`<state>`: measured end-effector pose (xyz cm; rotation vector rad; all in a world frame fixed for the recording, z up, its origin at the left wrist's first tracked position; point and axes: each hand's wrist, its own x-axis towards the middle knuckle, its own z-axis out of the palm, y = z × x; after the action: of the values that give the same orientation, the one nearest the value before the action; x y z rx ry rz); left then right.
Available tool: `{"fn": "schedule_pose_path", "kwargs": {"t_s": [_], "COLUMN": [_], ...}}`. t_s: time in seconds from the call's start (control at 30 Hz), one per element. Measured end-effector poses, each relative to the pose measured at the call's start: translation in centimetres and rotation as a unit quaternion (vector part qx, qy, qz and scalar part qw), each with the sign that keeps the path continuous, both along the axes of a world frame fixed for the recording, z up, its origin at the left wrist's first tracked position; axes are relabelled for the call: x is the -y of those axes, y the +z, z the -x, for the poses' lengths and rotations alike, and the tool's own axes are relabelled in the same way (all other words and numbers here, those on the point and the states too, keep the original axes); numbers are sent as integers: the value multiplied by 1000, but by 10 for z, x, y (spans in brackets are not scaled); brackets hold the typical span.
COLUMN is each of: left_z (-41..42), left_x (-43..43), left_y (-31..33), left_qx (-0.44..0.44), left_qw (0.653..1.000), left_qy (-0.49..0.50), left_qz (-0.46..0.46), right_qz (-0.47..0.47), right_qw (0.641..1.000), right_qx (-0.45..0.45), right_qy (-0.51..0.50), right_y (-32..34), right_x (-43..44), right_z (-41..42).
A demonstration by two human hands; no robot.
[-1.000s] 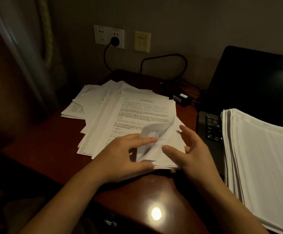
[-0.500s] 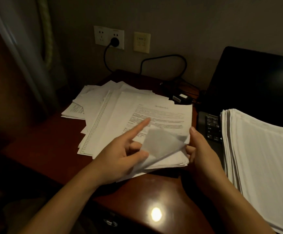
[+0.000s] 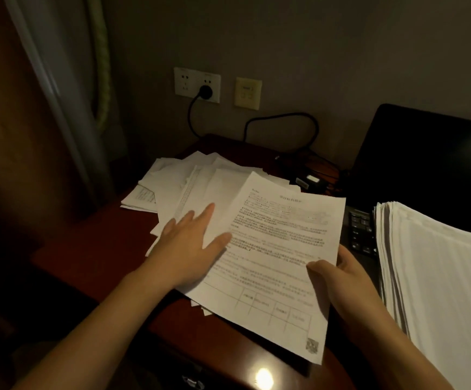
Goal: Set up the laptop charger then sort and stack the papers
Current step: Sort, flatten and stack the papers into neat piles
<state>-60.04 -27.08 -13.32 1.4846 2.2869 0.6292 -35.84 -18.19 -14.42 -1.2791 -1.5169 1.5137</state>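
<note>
Left hand (image 3: 189, 243) had gone from picking at a curled corner a second ago to lying flat, its fingers (image 3: 209, 212) straight and spread, gripping nothing and pressing the loose papers (image 3: 178, 187) onto the bench (image 3: 93, 249). Beyond those fingers the plug (image 3: 206, 91) sat in the wall socket, with cable running right to the charger brick (image 3: 310, 180). Charger step looked done, though the laptop-end connection was hidden. Just right of the left fingers, the printed sheet (image 3: 279, 249) had come fully clear of the pile. Only its corner was up a second ago and it was half peeled half a second ago; now it lay open and tilted, near corner overhanging the bench edge. Right hand (image 3: 338, 274) pinched the sheet's right edge, thumb on top, other fingers underneath. Right of that hand the tidy stack (image 3: 439, 277) rested on the keyboard of the laptop (image 3: 425, 164), near the sheet but apart from it. Read: one sheet was separated cleanly while the left hand kept the rest from dragging, and the stack was the likely destination. Sorting was far from finished, with most of the loose pile remaining. Risk: with a one-edge pinch, the sheet could flop or catch on the stack's edge.
</note>
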Motion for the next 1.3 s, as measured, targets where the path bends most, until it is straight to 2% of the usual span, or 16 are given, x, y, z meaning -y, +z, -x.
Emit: {"fn": "schedule_pose_path", "kwargs": {"t_s": [0.1,0.23,0.4,0.5,0.73,0.87,1.0,1.13,1.23,1.3], "left_z": [-1,3,10,12,17,22,21,14,6,-1], "left_x": [-2,-6,-9,-10,-29,-45,-56,-61,-62,-60], "left_y": [-12,-11,-5,-2,1,5,12,17,19,19], "left_qx": [-22,10,141,189,326,354,333,329,340,313], "left_qw": [997,997,984,977,940,924,933,935,934,946], "left_qy": [-67,-78,-105,-91,12,72,83,85,67,40], "left_qz": [7,-14,-28,-28,-103,-123,-112,-103,-87,-71], "right_qz": [-4,-3,11,12,-94,-100,-79,-70,-115,-155], "right_qw": [1000,1000,999,999,990,990,993,991,985,978], "right_qx": [10,15,4,15,81,59,40,63,97,112], "right_qy": [-1,-17,-40,-38,-65,-77,-82,-93,-88,-80], "right_y": [2,2,4,7,14,20,22,13,8,9], "right_x": [1,2,3,4,8,9,7,2,3,4], "right_z": [1,4,6,7,-1,-9,-16,-17,-17,-19]}}
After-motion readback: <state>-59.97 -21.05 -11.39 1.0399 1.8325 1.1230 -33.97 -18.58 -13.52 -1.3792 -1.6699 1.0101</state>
